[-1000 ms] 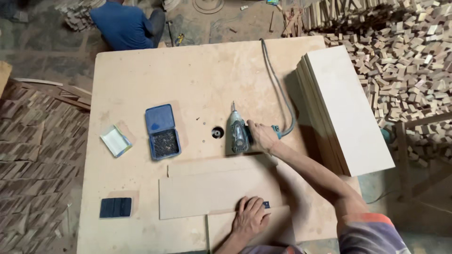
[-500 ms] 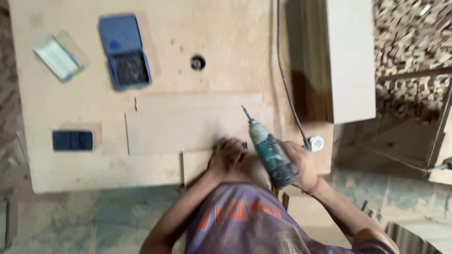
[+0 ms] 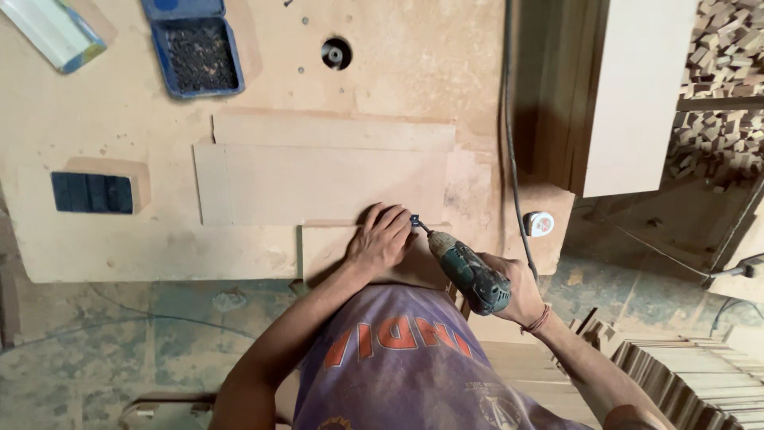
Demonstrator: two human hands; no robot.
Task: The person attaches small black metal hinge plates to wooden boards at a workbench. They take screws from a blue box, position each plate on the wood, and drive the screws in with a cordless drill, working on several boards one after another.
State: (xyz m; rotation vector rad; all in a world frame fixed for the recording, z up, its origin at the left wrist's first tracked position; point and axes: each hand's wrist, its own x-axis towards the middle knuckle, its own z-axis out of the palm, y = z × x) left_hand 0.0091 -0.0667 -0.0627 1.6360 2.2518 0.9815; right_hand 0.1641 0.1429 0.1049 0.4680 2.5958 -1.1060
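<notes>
Now | left hand flat, fingers spread, pressing small board on bench | right hand clenched on drill | drill slants up-left, bit just beside left fingertips.

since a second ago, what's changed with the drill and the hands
The right hand has carried the green drill from the middle of the table to its near edge, bit now by the left hand's fingertips. The left hand stays pressed on the board. The blue case has not moved.
</notes>
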